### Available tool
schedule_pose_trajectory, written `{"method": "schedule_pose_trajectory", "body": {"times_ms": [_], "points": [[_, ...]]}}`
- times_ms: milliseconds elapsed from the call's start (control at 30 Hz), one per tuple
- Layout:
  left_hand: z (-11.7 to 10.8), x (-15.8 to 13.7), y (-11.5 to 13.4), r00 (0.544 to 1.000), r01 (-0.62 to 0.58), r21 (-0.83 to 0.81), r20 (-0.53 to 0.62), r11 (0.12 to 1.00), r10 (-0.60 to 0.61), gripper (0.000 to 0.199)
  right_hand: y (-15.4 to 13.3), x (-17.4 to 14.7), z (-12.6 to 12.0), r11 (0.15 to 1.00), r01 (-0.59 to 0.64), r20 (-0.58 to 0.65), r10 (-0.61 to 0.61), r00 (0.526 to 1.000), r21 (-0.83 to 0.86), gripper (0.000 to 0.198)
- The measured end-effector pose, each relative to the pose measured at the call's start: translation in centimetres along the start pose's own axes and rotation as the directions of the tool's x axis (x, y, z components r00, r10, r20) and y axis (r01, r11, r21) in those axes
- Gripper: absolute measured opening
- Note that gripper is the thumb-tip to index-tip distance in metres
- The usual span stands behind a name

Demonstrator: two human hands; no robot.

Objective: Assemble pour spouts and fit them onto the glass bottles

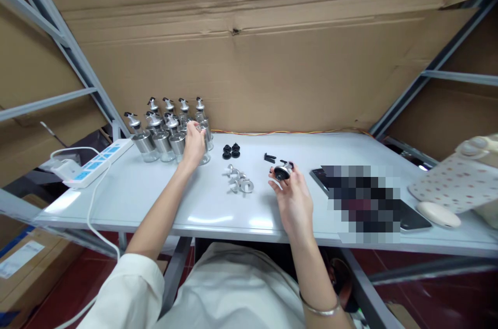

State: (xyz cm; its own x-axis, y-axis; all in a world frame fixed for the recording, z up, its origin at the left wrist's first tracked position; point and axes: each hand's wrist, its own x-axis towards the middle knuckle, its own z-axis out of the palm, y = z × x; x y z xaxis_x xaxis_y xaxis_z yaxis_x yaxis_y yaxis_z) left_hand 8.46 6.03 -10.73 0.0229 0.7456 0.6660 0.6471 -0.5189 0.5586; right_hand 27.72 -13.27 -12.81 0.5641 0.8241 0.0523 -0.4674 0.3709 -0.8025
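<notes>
Seven bottles (143, 143) at far left were spouted; another bottle (204, 158) was held in the left hand (193, 147), a spout (281, 172) in the right hand (294, 195); plugs (235, 153), metal parts (246, 184), levers (270, 159) left unjoined.

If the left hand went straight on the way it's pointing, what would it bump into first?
Beyond the front bottle at its fingers, the left hand would probably meet the spouted bottle at the right end of the back row first; the gap between is unclear.
</notes>
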Motion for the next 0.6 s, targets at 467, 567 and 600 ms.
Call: {"method": "schedule_pose_trajectory", "body": {"times_ms": [467,567,600], "points": [[-3.1,-8.2,10.1,0.902,0.158,-0.263,0.430,0.952,-0.031,0.024,0.3,0.0,-0.6,0.981,-0.188,0.130,0.182,0.975,0.038,0.053],[-1.3,-12.7,12.0,0.761,0.427,-0.399,0.643,0.811,-0.084,0.035,0.5,-0.3,-0.7,0.983,-0.181,0.193,0.180,0.965,-0.013,0.054],[-0.6,-13.9,12.2,0.776,0.461,-0.448,0.622,0.766,-0.102,0.036,0.5,-0.5,-0.7,0.985,-0.166,0.206,0.171,0.964,-0.039,0.055]]}}
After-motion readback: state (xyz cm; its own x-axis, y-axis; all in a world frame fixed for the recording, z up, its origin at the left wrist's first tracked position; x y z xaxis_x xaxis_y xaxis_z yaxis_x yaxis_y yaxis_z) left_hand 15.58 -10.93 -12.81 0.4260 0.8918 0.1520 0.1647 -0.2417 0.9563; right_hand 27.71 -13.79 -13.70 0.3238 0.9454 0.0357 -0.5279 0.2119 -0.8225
